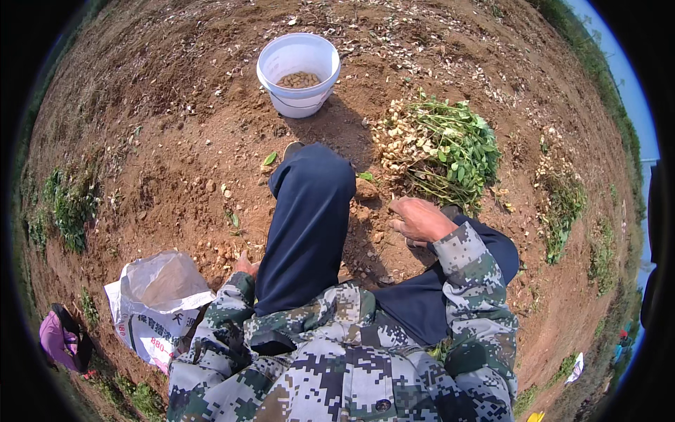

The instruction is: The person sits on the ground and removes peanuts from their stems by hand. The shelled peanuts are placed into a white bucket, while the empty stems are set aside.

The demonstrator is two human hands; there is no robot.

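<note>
My right hand (422, 218) is over the soil beside my bent knee, just below a heap of pulled peanut plants (437, 147) with pale pods on the left and green leaves on the right. Its fingers point left, and whether they grip anything is unclear. My left hand (246, 265) is down near the ground, left of my raised leg, mostly hidden by the sleeve and knee; its grip cannot be made out. Ahead stands a white plastic bucket (299, 105) holding peanuts (298, 80) at its bottom.
An open white woven sack (158, 300) with printing stands at the lower left, near a purple item (57, 340). More peanut plants lie at the right (561, 205) and far left (71, 211). A clod of earth (365, 189) is by my knee.
</note>
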